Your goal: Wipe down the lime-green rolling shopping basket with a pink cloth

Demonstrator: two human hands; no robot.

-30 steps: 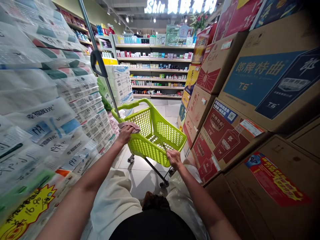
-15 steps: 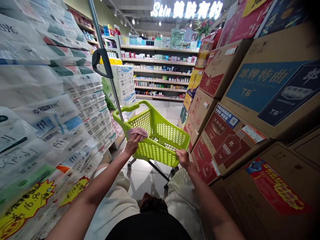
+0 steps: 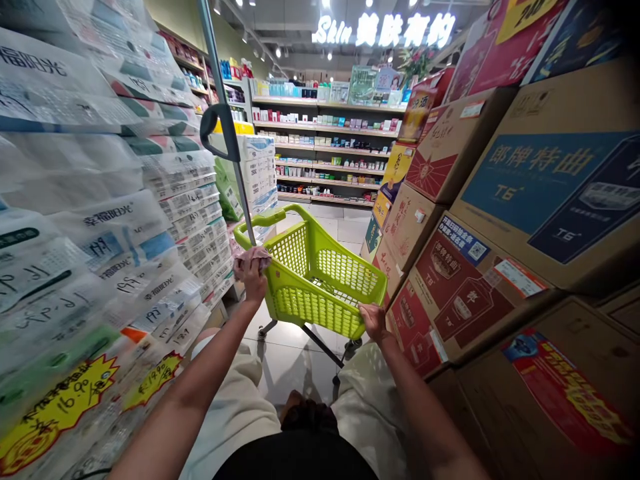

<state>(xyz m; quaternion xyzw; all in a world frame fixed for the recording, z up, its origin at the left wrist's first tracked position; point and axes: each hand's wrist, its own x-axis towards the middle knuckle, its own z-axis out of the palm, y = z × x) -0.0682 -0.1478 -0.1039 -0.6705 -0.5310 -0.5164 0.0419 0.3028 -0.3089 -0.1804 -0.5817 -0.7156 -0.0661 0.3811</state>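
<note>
A lime-green shopping cart (image 3: 320,310) with perforated basket walls stands in front of my knees. My left hand (image 3: 254,280) is closed on a pinkish cloth (image 3: 249,259), pressed to the cart's upper left corner near the foot of a grey pole (image 3: 233,143). The pole rises from that corner and carries a dark handle loop (image 3: 223,131). At the basket's near right corner, the fingers of my right hand (image 3: 374,321) are wrapped over the green rim. Inside the basket only its own bottom grid shows.
Plastic-wrapped tissue packs (image 3: 113,233) are stacked high on the left, with yellow price signs (image 3: 65,400). Cardboard cartons (image 3: 500,287) rise close on the right. Shelves of small products (image 3: 325,143) stand at the back. Tiled floor (image 3: 330,223) runs between.
My left hand has moved left along the rim with the cloth, to the cart's corner by the pole. My right hand keeps its grip. The whole view has shifted slightly.
</note>
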